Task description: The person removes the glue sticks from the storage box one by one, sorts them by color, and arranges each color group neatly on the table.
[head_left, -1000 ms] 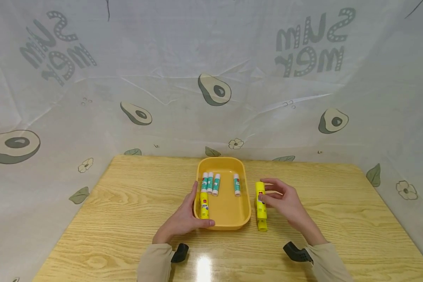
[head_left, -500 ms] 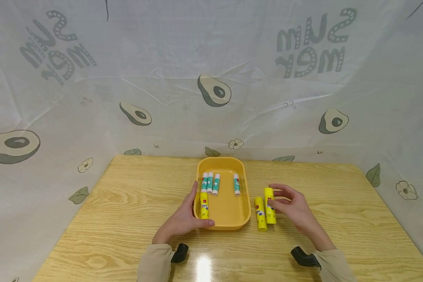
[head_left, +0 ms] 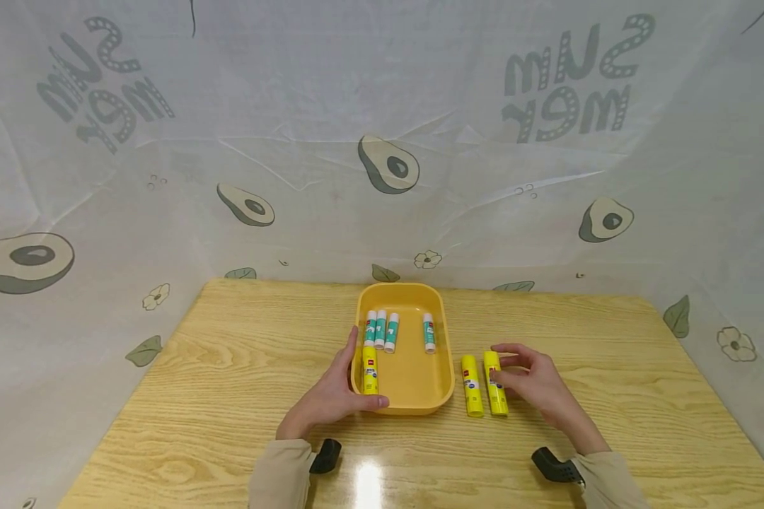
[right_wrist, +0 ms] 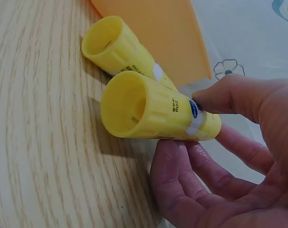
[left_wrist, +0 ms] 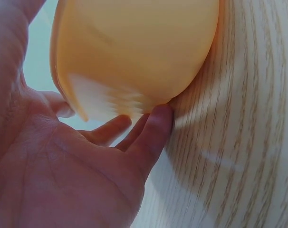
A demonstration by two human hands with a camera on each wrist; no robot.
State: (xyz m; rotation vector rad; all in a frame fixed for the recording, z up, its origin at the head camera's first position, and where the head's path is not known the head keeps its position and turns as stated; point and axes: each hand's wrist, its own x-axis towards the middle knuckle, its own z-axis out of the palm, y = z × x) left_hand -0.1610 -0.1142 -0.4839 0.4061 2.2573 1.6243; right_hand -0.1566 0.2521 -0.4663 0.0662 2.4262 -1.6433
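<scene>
My left hand point(head_left: 327, 397) holds the near left corner of an orange-yellow tray point(head_left: 414, 385), with the thumb over the rim. In the left wrist view the fingertips touch the tray's outer wall point(left_wrist: 148, 42). To the tray's right, my right hand point(head_left: 540, 387) pinches a yellow glue stick point(head_left: 498, 397) between thumb and fingers, its hollow end facing the camera in the right wrist view. Lying just left of it is a second yellow glue stick point(head_left: 473, 392). A third yellow glue stick point(head_left: 370, 378) lies inside the tray along its left wall.
Several white-and-green glue sticks lie in the tray's far half: a group point(head_left: 380, 331) at the left and a single one point(head_left: 429, 334) by the right wall. Wooden tabletop point(head_left: 267, 325) surrounds the tray. A patterned cloth point(head_left: 318, 212) hangs behind the table.
My right hand has moved the glue stick rightward and toward me, from over the second yellow one to beside it, lower at the table. The left hand and tray have stayed put.
</scene>
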